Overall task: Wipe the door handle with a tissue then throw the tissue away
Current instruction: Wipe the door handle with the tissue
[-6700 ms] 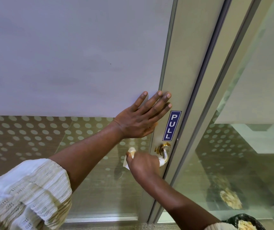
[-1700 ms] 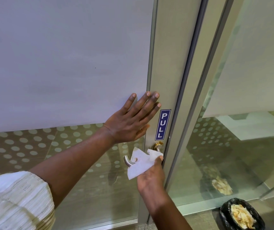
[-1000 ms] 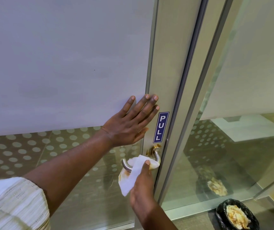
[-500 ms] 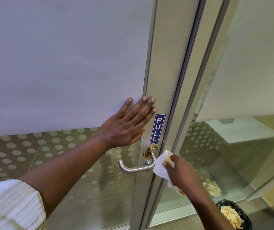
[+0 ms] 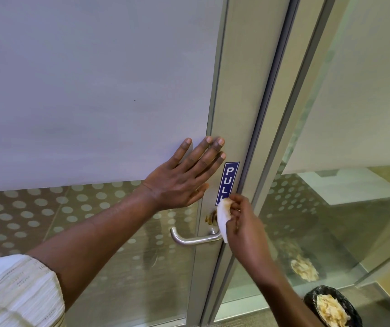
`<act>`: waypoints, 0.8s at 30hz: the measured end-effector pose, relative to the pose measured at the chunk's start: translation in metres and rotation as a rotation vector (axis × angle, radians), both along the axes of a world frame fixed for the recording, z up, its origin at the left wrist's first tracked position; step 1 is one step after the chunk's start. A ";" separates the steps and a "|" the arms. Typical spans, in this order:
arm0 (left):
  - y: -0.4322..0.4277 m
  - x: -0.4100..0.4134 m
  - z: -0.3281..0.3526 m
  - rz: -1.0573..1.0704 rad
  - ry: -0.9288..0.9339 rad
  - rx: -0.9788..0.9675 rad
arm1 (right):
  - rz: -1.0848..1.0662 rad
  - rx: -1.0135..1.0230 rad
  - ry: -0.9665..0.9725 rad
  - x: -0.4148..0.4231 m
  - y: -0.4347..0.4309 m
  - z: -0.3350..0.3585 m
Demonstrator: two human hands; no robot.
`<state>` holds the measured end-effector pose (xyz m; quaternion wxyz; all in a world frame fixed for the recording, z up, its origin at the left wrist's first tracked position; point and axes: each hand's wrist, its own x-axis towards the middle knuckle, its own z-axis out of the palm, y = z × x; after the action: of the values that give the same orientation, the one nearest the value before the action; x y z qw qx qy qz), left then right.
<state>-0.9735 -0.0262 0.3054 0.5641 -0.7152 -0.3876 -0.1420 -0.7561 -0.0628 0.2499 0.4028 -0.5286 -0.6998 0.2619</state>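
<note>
A silver lever door handle (image 5: pixel 194 239) sticks out of a metal-framed glass door (image 5: pixel 234 90), with a brownish smear (image 5: pixel 210 218) on the frame just above its base. My right hand (image 5: pixel 243 223) pinches a folded white tissue (image 5: pixel 223 220) against the frame at the handle's base. Higher up, my left hand (image 5: pixel 184 178) lies flat and open on the door, fingers spread over the frosted panel's edge.
A blue PULL sticker (image 5: pixel 228 180) sits above the handle, its lower end hidden by the tissue. A bin with a black liner (image 5: pixel 330 308), holding crumpled tissues, stands on the floor at the lower right. A fixed glass panel (image 5: pixel 354 138) is to the right of the door.
My right hand took the tissue off the lever, swung to the right of the handle, then rose to the handle's base. The lever is now bare. My left hand stayed put.
</note>
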 end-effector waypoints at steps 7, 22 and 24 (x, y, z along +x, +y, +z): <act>-0.001 0.000 0.000 0.006 0.008 0.009 | 0.044 0.310 -0.407 -0.015 0.018 -0.051; 0.000 -0.002 -0.001 0.018 0.011 0.004 | 0.028 0.320 -0.289 -0.004 0.029 -0.064; 0.001 -0.002 -0.001 0.017 0.014 0.000 | -0.025 0.324 -0.181 0.000 0.028 -0.069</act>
<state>-0.9751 -0.0252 0.3042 0.5678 -0.7129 -0.3898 -0.1320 -0.7556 -0.0350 0.1806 0.4214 -0.4869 -0.7595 0.0922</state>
